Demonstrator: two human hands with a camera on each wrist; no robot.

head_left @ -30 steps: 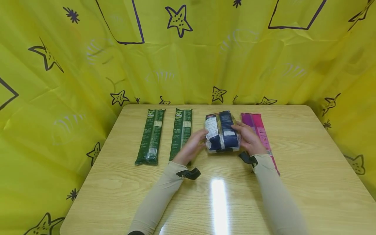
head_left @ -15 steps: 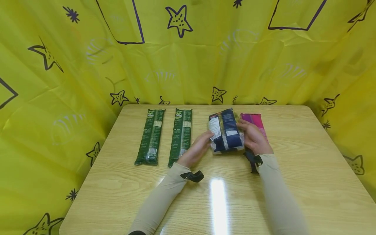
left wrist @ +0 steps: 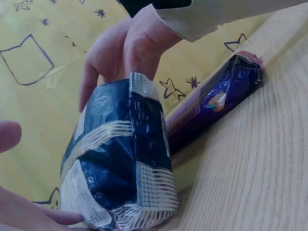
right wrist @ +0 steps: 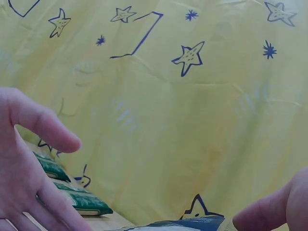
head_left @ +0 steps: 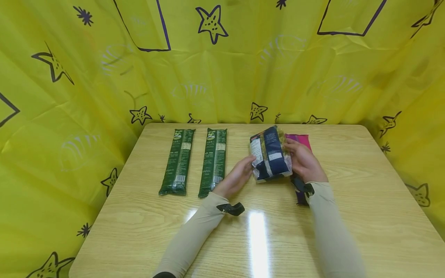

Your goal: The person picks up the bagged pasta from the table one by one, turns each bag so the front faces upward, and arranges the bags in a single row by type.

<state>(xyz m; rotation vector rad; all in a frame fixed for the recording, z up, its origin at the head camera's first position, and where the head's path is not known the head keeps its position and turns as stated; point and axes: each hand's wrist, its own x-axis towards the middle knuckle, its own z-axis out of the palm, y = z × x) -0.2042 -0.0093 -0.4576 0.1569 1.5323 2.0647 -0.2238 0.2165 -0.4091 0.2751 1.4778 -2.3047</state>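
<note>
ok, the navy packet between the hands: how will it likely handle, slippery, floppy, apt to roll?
The navy packet may be slippery: its film looks glossy. It probably gives a little when squeezed, since the wrapper is creased, but shouldn't flop, as it looks filled out. Rolling seems unlikely given its blocky shape.

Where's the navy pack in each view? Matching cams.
Head: navy pack right of centre, between left hand and right hand.
Left wrist: large, left of centre, reaching the bottom edge.
Right wrist: only a sliver at the bottom edge, right of centre.
Shared landmark: yellow curtain with starfish drawings.
</note>
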